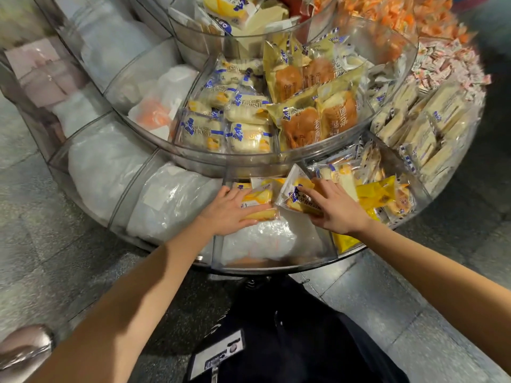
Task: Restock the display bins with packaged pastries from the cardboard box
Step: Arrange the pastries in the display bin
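Observation:
A round clear display bin (276,268) of several tiers stands in front of me. In its lowest front compartment lie yellow packaged pastries on white plastic filler (265,239). My left hand (232,212) lies flat with straight fingers on one pastry pack (260,197). My right hand (331,207) holds a tilted pastry pack (296,189), with fingers over its top. The cardboard box is out of view.
The middle tier (276,158) holds blue-striped cake packs (204,131) and brown bread packs (301,125). White plastic bags (107,167) fill the left compartments. Sandwich packs (425,125) and orange candies (398,15) lie to the right. Grey floor tiles surround the stand.

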Demonstrator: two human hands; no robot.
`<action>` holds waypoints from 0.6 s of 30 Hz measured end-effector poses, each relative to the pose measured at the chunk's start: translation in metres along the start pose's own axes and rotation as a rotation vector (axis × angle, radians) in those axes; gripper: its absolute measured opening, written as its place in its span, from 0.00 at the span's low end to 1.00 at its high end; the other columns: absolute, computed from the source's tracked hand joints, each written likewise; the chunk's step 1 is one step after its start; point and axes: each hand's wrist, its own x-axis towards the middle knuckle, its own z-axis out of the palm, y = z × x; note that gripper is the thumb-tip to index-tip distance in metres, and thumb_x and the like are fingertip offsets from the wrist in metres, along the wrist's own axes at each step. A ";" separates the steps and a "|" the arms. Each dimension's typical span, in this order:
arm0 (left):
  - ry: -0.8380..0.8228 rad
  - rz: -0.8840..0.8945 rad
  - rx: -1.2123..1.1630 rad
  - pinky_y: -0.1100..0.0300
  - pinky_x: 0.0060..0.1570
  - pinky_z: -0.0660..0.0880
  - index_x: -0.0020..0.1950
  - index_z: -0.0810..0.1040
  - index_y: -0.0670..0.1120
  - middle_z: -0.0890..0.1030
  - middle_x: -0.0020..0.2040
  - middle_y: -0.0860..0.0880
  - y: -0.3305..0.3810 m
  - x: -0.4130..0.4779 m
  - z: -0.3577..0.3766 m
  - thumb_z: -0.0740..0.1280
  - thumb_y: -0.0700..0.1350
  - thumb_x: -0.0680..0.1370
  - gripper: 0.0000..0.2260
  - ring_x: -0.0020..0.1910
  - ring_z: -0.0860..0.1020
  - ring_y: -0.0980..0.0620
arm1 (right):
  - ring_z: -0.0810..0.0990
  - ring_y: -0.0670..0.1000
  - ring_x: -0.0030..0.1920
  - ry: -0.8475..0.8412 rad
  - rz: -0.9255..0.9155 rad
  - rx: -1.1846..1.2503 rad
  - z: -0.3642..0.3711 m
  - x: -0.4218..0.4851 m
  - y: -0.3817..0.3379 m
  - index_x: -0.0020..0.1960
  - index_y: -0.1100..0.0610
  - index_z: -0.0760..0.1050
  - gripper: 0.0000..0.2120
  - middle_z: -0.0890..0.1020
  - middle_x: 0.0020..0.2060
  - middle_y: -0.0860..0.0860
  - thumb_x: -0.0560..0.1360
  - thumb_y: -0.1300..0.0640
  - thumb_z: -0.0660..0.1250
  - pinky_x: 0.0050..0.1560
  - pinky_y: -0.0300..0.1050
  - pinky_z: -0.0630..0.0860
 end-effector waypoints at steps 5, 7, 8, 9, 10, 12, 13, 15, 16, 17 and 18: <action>-0.014 -0.056 0.009 0.44 0.75 0.44 0.73 0.32 0.64 0.51 0.80 0.43 0.008 -0.006 0.002 0.45 0.61 0.83 0.25 0.79 0.52 0.44 | 0.72 0.64 0.58 0.014 0.020 0.008 0.000 -0.001 -0.004 0.72 0.54 0.63 0.40 0.71 0.62 0.63 0.66 0.50 0.77 0.55 0.57 0.73; -0.017 -0.065 0.013 0.45 0.75 0.43 0.75 0.33 0.61 0.51 0.80 0.44 0.006 -0.004 0.002 0.47 0.62 0.82 0.28 0.79 0.52 0.45 | 0.72 0.64 0.58 0.012 0.021 0.002 0.000 0.000 -0.003 0.72 0.54 0.62 0.40 0.70 0.63 0.63 0.66 0.50 0.77 0.55 0.57 0.73; -0.006 -0.064 0.007 0.45 0.75 0.44 0.76 0.35 0.60 0.53 0.80 0.43 0.004 -0.003 0.003 0.47 0.63 0.82 0.29 0.79 0.53 0.45 | 0.72 0.64 0.58 0.013 0.022 0.001 0.000 0.000 -0.003 0.72 0.54 0.62 0.40 0.70 0.63 0.62 0.66 0.50 0.77 0.55 0.57 0.73; 0.015 -0.065 -0.008 0.45 0.76 0.45 0.77 0.38 0.58 0.55 0.80 0.42 0.003 -0.003 0.005 0.47 0.64 0.80 0.30 0.78 0.55 0.44 | 0.72 0.64 0.58 0.016 0.020 0.000 -0.001 0.001 -0.003 0.72 0.53 0.62 0.40 0.70 0.63 0.62 0.66 0.50 0.77 0.55 0.58 0.73; 0.035 -0.073 -0.026 0.45 0.76 0.47 0.78 0.39 0.57 0.57 0.79 0.42 0.001 -0.003 0.008 0.47 0.65 0.79 0.31 0.77 0.57 0.43 | 0.72 0.64 0.58 0.016 0.015 -0.002 -0.001 0.001 -0.003 0.72 0.53 0.61 0.41 0.70 0.63 0.62 0.66 0.50 0.77 0.55 0.58 0.73; 0.048 -0.082 -0.040 0.46 0.77 0.48 0.79 0.42 0.54 0.60 0.78 0.42 -0.001 -0.002 0.011 0.48 0.66 0.78 0.34 0.77 0.59 0.43 | 0.73 0.64 0.58 0.008 -0.010 -0.009 -0.002 0.002 -0.005 0.72 0.52 0.60 0.41 0.70 0.62 0.62 0.65 0.50 0.77 0.55 0.58 0.73; 0.043 -0.079 -0.036 0.46 0.77 0.48 0.80 0.43 0.54 0.60 0.78 0.43 -0.002 -0.002 0.011 0.51 0.67 0.78 0.35 0.77 0.59 0.43 | 0.73 0.65 0.57 0.002 -0.030 -0.017 -0.002 0.002 -0.005 0.72 0.53 0.60 0.41 0.71 0.62 0.63 0.65 0.50 0.77 0.54 0.58 0.74; 0.037 -0.073 -0.031 0.48 0.77 0.47 0.80 0.44 0.55 0.63 0.77 0.44 -0.005 -0.003 0.010 0.55 0.67 0.78 0.37 0.76 0.60 0.44 | 0.74 0.64 0.55 -0.006 -0.088 -0.035 -0.002 0.003 -0.009 0.72 0.54 0.62 0.40 0.71 0.60 0.62 0.65 0.50 0.77 0.53 0.57 0.75; 0.043 -0.072 -0.030 0.48 0.76 0.47 0.80 0.43 0.55 0.66 0.75 0.45 -0.006 -0.004 0.009 0.57 0.67 0.77 0.38 0.74 0.62 0.45 | 0.73 0.63 0.54 -0.010 -0.120 -0.040 -0.002 0.006 -0.011 0.72 0.55 0.62 0.40 0.71 0.59 0.62 0.65 0.50 0.77 0.52 0.56 0.75; 0.045 -0.077 -0.032 0.48 0.76 0.47 0.80 0.41 0.55 0.68 0.73 0.46 -0.009 -0.006 0.008 0.59 0.67 0.77 0.40 0.73 0.64 0.46 | 0.73 0.62 0.53 -0.018 -0.151 -0.045 -0.001 0.009 -0.014 0.71 0.55 0.63 0.40 0.72 0.58 0.61 0.65 0.50 0.77 0.51 0.55 0.74; 0.040 -0.092 -0.041 0.46 0.75 0.47 0.80 0.40 0.55 0.68 0.73 0.46 -0.011 -0.008 0.007 0.61 0.67 0.76 0.42 0.73 0.65 0.47 | 0.71 0.60 0.53 -0.028 -0.180 -0.052 0.000 0.013 -0.017 0.71 0.56 0.64 0.40 0.72 0.58 0.61 0.65 0.49 0.76 0.51 0.54 0.74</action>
